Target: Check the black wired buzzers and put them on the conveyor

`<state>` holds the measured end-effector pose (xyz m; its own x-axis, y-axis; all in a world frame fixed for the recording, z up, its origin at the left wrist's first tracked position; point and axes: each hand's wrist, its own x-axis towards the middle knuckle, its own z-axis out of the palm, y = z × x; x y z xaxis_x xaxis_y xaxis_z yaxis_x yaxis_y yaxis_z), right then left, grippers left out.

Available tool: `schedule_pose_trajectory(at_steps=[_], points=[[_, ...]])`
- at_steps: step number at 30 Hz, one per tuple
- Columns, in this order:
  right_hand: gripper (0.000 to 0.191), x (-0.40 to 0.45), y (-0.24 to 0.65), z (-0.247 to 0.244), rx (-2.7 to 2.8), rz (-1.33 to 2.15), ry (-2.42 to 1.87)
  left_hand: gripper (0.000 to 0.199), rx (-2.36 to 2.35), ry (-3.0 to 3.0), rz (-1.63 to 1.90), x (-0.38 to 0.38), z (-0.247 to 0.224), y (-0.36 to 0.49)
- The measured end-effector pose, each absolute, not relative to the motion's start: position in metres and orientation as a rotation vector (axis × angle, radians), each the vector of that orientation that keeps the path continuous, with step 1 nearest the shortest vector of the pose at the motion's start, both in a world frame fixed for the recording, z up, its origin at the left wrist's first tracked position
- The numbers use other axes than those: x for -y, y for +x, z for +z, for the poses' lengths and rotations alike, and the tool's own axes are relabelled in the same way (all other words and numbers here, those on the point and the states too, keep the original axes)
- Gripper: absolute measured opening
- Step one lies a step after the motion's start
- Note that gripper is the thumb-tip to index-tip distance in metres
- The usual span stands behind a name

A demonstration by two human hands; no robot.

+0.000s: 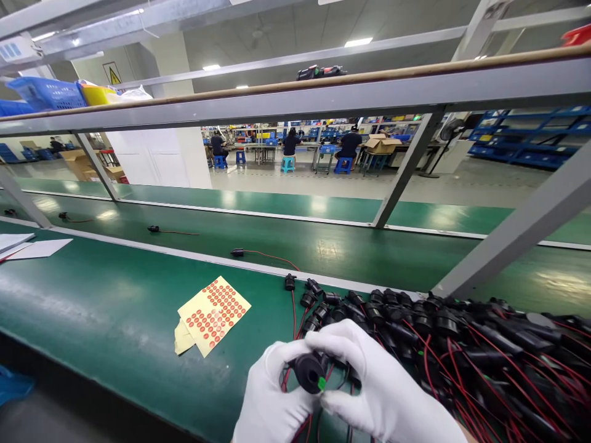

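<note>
My left hand, in a white glove, is closed around a black cylindrical wired part. The part's round end with a central hole faces me, and a small green mark shows on its rim. My right hand, gloved too, grips the same part from the right, its thumb tip beside the green mark and its index finger over the top. Red and black wires hang below the hands. A yellowish sheet of round red stickers lies on the green bench to the left, over a smaller backing piece.
Many similar black parts with red wires are heaped on the right. Several single ones, such as this wired part, lie along the green belt behind a white rail. White papers rest at left. Frame posts and a shelf stand ahead.
</note>
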<state>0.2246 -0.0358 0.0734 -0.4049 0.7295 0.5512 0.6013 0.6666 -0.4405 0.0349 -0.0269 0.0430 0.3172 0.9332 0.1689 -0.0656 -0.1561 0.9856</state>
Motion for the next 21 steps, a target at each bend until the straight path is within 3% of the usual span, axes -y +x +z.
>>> schedule_pose_trajectory(at_steps=[4,9,12,16,21], points=[[0.078,0.041,0.212,0.073,2.063,0.216,-1.041,0.040,-0.880,1.470,1.330,0.031,0.038,0.037],[0.053,0.045,0.205,0.080,2.031,0.274,-0.947,0.037,-0.885,1.504,1.644,0.038,0.024,0.041],[0.050,0.041,0.209,0.077,2.001,0.440,-0.854,0.046,-0.895,1.595,1.743,0.043,0.019,0.041],[0.036,0.030,0.214,0.067,1.879,0.754,-0.938,0.037,-1.039,1.598,1.483,0.044,0.026,0.038],[0.033,0.024,0.206,0.067,1.753,1.037,-1.125,0.082,-0.898,1.340,0.925,0.030,0.039,0.036]])
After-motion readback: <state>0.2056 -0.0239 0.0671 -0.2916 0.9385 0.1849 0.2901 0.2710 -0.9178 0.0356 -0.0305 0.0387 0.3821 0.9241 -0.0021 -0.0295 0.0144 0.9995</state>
